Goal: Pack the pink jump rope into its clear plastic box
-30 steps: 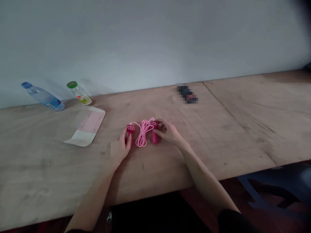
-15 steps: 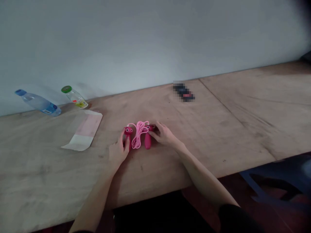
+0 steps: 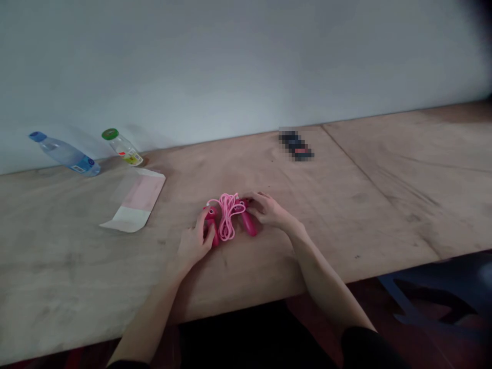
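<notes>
A pink jump rope (image 3: 226, 218) lies bundled on the wooden table, its cord looped between two dark-pink handles with animal faces. My left hand (image 3: 197, 241) is closed around the left handle (image 3: 214, 237), thumb on the near side and fingers over its face end. With thumb and fingers, my right hand (image 3: 265, 209) grips the head end of the right handle (image 3: 248, 224), whose lower end slants toward the near right. Part of each handle's head is hidden by my fingers.
A blue-capped plastic bottle (image 3: 69, 156) and a green-lidded clear jar (image 3: 125, 148) stand by the wall at the far left. An opened pink-and-white card (image 3: 142, 197) lies before them. A pixelated dark item (image 3: 296, 146) rests at the back. The table (image 3: 330, 236) ends close to me.
The two handles have turned: their upper ends tilt left now, lower ends right. The right handle has swung most. Both hands still hold on, and the camera view has shifted slightly.
</notes>
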